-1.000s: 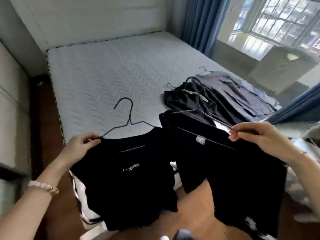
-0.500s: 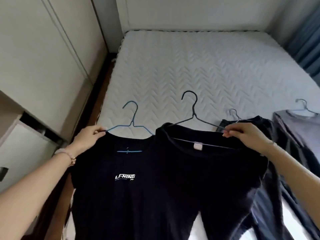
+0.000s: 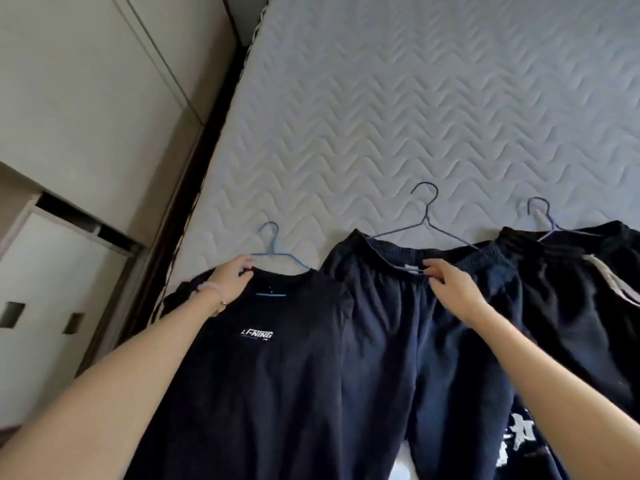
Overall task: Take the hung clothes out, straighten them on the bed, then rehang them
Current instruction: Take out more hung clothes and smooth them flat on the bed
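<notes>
on the chevron-quilted white mattress [image 3: 381, 98], near left, the left hand [image 3: 232, 277] pinches a thin blue wire hanger [image 3: 273, 244] inside the black tee [image 3: 263, 375]; the right hand [image 3: 453, 289] pinches the navy sweatpants [image 3: 388, 341] by their gathered waistband, under a dark wire hanger [image 3: 426, 216].

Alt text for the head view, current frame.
Two bare hands grip hung clothes laid across a quilted mattress: the left hand holds a black T-shirt at the collar by its light blue hanger, the right hand pinches the waistband of navy trousers on a dark hanger. A third dark garment lies at the right.
</notes>
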`<state>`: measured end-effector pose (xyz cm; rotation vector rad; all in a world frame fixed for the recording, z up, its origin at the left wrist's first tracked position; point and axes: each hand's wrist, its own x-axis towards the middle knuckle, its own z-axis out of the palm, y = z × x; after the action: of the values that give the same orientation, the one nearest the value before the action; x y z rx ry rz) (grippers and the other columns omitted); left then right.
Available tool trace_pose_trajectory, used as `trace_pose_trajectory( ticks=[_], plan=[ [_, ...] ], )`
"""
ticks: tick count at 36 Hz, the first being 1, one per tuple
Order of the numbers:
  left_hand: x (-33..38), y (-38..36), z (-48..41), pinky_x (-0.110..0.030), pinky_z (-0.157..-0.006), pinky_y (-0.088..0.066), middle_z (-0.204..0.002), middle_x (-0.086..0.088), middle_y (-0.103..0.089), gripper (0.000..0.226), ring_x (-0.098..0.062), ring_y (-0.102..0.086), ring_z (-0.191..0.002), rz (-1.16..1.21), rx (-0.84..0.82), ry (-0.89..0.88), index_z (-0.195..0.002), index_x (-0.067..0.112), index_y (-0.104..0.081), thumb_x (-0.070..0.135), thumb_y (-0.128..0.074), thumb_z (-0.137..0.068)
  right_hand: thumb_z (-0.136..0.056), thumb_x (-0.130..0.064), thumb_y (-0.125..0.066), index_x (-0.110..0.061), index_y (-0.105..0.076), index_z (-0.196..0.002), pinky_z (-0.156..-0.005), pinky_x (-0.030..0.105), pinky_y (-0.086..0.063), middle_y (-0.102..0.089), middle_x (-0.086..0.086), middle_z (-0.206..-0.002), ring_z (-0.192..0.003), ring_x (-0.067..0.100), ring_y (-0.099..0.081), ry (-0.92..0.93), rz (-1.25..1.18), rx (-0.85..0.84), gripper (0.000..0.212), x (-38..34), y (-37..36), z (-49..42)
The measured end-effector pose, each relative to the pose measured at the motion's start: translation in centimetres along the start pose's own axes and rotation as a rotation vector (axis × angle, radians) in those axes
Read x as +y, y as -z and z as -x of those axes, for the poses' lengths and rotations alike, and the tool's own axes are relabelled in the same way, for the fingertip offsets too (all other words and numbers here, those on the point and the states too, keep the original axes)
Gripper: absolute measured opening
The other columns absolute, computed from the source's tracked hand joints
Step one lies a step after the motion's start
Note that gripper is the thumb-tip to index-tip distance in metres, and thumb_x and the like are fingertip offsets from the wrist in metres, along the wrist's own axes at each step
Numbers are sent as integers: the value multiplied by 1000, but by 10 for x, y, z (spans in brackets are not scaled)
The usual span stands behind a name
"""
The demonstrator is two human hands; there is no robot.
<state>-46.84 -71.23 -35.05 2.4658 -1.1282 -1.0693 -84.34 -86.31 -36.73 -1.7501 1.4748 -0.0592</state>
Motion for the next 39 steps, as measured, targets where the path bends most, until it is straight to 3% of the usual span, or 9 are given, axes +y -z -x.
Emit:
trace_pose_trajectory(
  ticks=[3, 6, 10, 15, 24, 27, 31, 35, 39],
  plan=[
    [-23, -22, 22, -24, -93, -41, -117, -12, -65, 28, -24, -60, -109, -2, -38, 64, -120, 9, -58, 12, -48, -94, -89, -11, -49, -21, -64, -111, -87, 35, -48, -72, -1, -98, -95, 23, -66, -148, -124, -35, 29, 31, -39, 23],
    [-52, -42, 54, -23, -90, -43, -108, -9, -68, 22, -19, -62, -101, 9, -95, 112, -108, 11, -64, 8, -51, -92, -84, 2, -46, -10, -66, -105, -70, 28, -49, -71, -4, -79, -79, 22, -67, -283, -265, -84, 32, 62, -78, 49],
    [-100, -70, 104, -26, -90, -47, -90, 1, -70, 27, -18, -65, -98, 20, -162, 205, -87, 27, -62, 2, -51, -88, -84, 6, -46, -7, -66, -102, -62, 22, -43, -69, 3, -74, -69, 19, -61, -459, -408, -165, 30, 87, -121, 90],
    [-144, -87, 154, -26, -90, -49, -86, 7, -70, 29, -14, -66, -95, 29, -230, 305, -85, 29, -61, 3, -48, -89, -85, 4, -43, -7, -66, -97, -57, 22, -41, -69, 6, -73, -63, 16, -60, -553, -445, -236, 29, 84, -153, 121],
    [-190, -65, 143, -29, -84, -49, -89, 4, -68, 29, -21, -64, -96, 180, -18, 359, -82, 30, -57, 5, -45, -92, -87, 2, -45, -11, -64, -100, -60, 24, -42, -67, 4, -80, -68, 14, -58, -465, -434, -273, 26, 25, -199, 114],
    [-201, -50, 116, -32, -88, -49, -99, -3, -67, 22, -24, -63, -101, 236, 104, 334, -94, 20, -61, 5, -47, -92, -86, -3, -53, -13, -65, -105, -70, 26, -46, -70, -2, -82, -75, 13, -61, -381, -393, -202, 25, 4, -215, 96],
    [-207, -20, 62, -27, -79, -44, -105, -2, -60, 23, -21, -59, -100, 193, 262, 238, -110, 11, -60, 5, -46, -92, -89, -13, -55, -20, -64, -109, -80, 25, -43, -69, -4, -96, -92, 15, -62, -237, -277, -41, 24, -42, -218, 60],
    [-205, 7, -4, -31, -91, -45, -118, -6, -60, 29, -23, -57, -108, 95, 356, 73, -118, 9, -59, 6, -49, -91, -90, -11, -51, -17, -63, -117, -81, 25, -42, -68, -1, -105, -99, 16, -61, -84, -131, 98, 30, -84, -221, 13],
    [-202, 23, -69, -35, -106, -37, -135, -9, -49, 39, -26, -47, -125, -45, 218, -42, -132, 9, -50, 15, -50, -93, -91, -12, -51, -15, -55, -130, -94, 34, -47, -59, 3, -128, -116, 22, -55, 13, 51, 134, 40, -111, -228, -38]
  ],
)
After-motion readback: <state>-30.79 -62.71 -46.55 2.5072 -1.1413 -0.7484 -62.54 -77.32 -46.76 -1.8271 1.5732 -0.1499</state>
